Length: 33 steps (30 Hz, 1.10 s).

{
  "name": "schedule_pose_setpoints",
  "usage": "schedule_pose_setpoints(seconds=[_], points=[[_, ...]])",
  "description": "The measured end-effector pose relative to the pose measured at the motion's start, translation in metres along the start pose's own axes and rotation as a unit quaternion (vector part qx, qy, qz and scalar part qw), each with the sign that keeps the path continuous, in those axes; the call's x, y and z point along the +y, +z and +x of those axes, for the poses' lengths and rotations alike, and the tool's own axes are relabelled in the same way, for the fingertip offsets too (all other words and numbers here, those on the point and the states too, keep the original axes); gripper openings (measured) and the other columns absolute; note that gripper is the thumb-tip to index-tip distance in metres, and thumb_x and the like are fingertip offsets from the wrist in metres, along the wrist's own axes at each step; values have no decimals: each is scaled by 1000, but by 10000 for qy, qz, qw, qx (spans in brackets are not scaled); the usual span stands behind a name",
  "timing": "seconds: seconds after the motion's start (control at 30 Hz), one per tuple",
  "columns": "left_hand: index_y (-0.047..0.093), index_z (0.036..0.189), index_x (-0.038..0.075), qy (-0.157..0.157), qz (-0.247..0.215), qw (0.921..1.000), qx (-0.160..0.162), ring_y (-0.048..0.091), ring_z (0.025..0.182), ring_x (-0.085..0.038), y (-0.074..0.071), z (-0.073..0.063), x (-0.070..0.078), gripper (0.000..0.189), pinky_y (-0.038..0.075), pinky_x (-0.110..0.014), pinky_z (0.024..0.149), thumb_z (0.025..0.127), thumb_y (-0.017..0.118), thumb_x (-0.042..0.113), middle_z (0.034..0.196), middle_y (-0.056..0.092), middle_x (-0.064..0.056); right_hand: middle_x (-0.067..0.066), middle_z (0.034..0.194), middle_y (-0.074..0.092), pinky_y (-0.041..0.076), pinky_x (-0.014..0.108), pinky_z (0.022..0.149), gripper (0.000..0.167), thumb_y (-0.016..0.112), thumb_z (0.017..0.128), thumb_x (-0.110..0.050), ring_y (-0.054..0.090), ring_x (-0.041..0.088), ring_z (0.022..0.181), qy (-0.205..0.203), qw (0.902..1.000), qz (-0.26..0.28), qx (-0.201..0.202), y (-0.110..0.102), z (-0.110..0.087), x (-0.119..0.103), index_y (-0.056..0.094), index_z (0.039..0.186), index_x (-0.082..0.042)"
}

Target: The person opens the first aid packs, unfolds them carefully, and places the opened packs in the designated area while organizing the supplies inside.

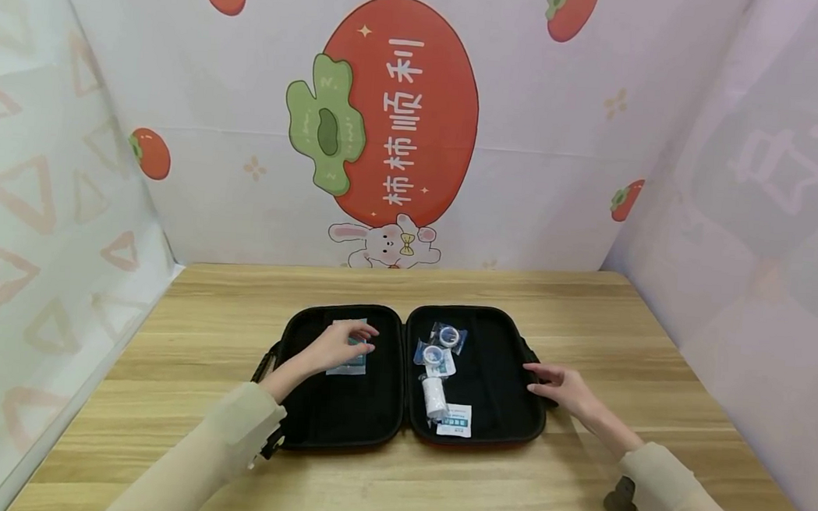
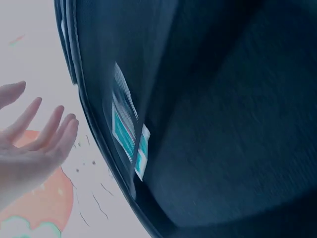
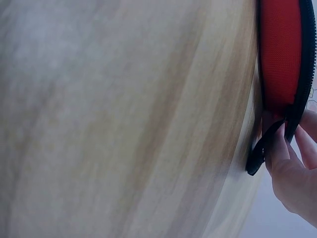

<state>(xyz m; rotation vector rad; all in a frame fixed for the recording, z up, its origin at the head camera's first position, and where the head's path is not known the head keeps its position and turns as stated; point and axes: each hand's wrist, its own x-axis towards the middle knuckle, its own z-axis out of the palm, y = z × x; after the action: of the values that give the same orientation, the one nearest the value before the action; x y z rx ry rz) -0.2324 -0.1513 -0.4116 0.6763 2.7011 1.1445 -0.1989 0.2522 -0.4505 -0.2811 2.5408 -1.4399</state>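
Wooden table [image 1: 366, 495] holds an open black case [image 1: 492, 389]. Left hand [image 1: 336, 348], fingers loose, hangs over a packet [image 1: 351, 368] in the left half; right hand [image 1: 564, 388] grips the right rim [image 1: 542, 421], best held steady.

Looking forward and down from the near side, the head view spans the open case [image 1: 492, 386] and far backdrop [image 1: 526, 177]; left wrist, close and tilted, faces the case's left half, the packet [image 1: 347, 369] shown in both; right wrist looks across the tabletop [image 3: 148, 119] towards its right edge
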Motion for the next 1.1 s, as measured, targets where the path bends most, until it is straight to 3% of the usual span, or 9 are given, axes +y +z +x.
schedule_pose_setpoints(seconds=[0.23, 0.43, 0.63, 0.83, 1.1], points=[[59, 108, 2, 692, 147, 9968, -365, 55, 93, -22, 20, 4, 18, 26, 46, -34, 78, 86, 57, 14, 101, 58, -12, 29, 127, 41, 43, 41, 86, 46, 59, 85, -15, 36, 43, 117, 0, 10000, 5, -4, 0, 0, -1, 47, 123, 6], [60, 107, 2, 949, 279, 9932, -614, 55, 94, -22, 36, 4, 33, 25, 45, -36, 80, 85, 58, 13, 101, 57, -11, 29, 127, 41, 43, 41, 86, 45, 58, 85, -14, 36, 43, 117, -10, 10000, 26, -8, 0, 0, 0, 47, 124, 6], [61, 105, 4, 1159, 571, 9891, -712, 55, 91, -18, 48, 7, 44, 23, 45, -29, 77, 83, 60, 13, 100, 58, -7, 29, 126, 42, 45, 38, 84, 45, 59, 85, -14, 37, 44, 116, -34, 10000, 13, 3, 0, 0, 1, 47, 123, 7], [62, 105, 6, 1259, 880, 9847, -823, 54, 92, -19, 61, 9, 50, 25, 44, -27, 79, 82, 62, 15, 102, 57, -7, 29, 126, 42, 44, 40, 85, 46, 59, 85, -15, 37, 43, 117, 7, 10000, 21, 17, 1, 0, 1, 47, 123, 6], [56, 118, 12, 1042, 1405, 9800, -952, 47, 98, -15, 82, 7, 52, 43, 42, -27, 86, 81, 64, 32, 112, 48, -7, 30, 124, 43, 46, 33, 82, 45, 59, 85, -13, 39, 43, 115, -89, 10000, 31, 12, 1, 1, 2, 47, 122, 9]])
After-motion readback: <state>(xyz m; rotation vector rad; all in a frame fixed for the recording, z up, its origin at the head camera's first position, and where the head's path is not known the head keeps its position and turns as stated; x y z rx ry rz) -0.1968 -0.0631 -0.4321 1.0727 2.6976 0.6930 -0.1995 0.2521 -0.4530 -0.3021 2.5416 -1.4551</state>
